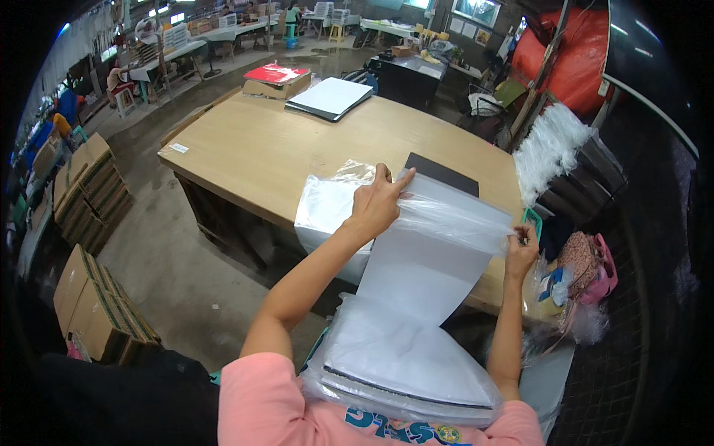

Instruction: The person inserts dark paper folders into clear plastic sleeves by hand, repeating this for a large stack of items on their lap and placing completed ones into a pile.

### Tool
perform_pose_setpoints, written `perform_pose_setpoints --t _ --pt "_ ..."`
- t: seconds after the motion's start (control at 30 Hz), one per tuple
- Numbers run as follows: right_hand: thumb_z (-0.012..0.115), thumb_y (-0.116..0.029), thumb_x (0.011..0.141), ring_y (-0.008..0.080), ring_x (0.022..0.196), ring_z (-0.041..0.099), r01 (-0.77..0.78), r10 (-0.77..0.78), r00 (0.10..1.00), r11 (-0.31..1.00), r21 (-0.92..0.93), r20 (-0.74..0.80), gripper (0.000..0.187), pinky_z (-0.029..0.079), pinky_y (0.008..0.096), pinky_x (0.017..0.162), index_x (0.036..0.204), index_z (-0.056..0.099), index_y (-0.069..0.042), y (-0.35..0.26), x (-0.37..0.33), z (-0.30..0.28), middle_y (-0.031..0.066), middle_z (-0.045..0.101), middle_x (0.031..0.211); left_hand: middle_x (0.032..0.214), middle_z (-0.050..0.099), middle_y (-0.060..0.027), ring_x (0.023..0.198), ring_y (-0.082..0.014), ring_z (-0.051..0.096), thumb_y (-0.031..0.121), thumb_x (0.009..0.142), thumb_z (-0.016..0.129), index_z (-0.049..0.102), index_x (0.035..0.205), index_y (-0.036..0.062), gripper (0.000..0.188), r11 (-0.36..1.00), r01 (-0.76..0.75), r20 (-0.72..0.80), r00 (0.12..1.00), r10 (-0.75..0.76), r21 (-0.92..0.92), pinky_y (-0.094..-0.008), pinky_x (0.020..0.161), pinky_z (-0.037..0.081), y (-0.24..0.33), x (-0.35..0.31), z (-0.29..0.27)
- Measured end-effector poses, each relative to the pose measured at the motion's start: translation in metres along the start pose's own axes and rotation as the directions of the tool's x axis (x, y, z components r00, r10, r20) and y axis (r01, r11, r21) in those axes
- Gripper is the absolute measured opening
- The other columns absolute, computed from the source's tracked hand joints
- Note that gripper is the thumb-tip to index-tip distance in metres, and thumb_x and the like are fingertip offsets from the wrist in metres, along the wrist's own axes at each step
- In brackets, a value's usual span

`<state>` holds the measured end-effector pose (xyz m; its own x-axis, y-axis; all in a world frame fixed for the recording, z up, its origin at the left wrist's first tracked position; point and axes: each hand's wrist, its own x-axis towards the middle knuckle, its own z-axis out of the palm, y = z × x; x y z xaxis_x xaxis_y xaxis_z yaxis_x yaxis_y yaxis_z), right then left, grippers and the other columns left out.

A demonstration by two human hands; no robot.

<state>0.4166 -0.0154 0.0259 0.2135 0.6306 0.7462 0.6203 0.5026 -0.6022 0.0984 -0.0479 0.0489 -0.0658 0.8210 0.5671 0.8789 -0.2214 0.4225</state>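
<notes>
Stacked sheets in a clear plastic bag [405, 372] rest against my chest at the bottom centre. From them a white sheet [428, 267] rises toward the wooden table [260, 149]. At centre frame, my left hand [378, 204] pinches the bag's open mouth over the sheet's top edge. At right, my right hand [520, 249] grips the bag's other corner, fingers closed.

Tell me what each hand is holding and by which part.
Both hands hold the clear plastic bag by its open upper edge: left hand near the left corner, right hand at the right.
</notes>
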Motion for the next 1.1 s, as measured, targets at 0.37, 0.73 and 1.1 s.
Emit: perform_pose_setpoints --t 0.37,0.73,1.1 --pt "0.055 -0.018 0.077 0.0147 0.070 0.056 -0.816 0.297 0.568 0.326 0.477 0.768 0.018 0.044 0.0242 0.059 0.084 0.058 -0.002 -0.025 -0.034 -0.081 0.0056 0.059 0.084 0.079 0.055 0.0022 0.066 -0.0066 0.045 0.010 0.074 0.061 0.065 0.082 0.0057 0.010 0.329 0.785 0.846 0.524 0.099 -0.525 -0.0227 0.055 0.035 -0.039 -0.032 -0.031" --pt "0.060 -0.032 0.081 0.0266 0.090 0.058 -0.887 0.553 0.438 0.140 0.440 0.709 0.038 0.047 0.0386 0.080 0.106 0.056 -0.005 0.015 -0.186 -0.098 0.0089 0.061 0.099 0.069 0.053 0.0029 0.050 -0.0014 0.049 0.013 0.087 0.054 0.055 0.085 0.0056 0.007 -0.224 0.956 0.915 0.253 0.313 -0.188 -0.0143 0.044 0.047 -0.119 -0.160 0.057" --pt "0.064 -0.027 0.077 0.0261 0.088 0.058 -0.908 0.542 0.348 0.399 0.131 0.765 0.037 0.047 0.0372 0.079 0.105 0.057 -0.004 0.073 -0.237 -0.057 0.0089 0.062 0.096 0.076 0.063 -0.0093 0.061 -0.0166 0.061 0.027 0.082 0.063 0.060 0.085 -0.0016 0.029 0.321 0.938 0.962 0.198 -0.190 -0.130 -0.0252 0.058 0.054 -0.173 -0.201 0.124"
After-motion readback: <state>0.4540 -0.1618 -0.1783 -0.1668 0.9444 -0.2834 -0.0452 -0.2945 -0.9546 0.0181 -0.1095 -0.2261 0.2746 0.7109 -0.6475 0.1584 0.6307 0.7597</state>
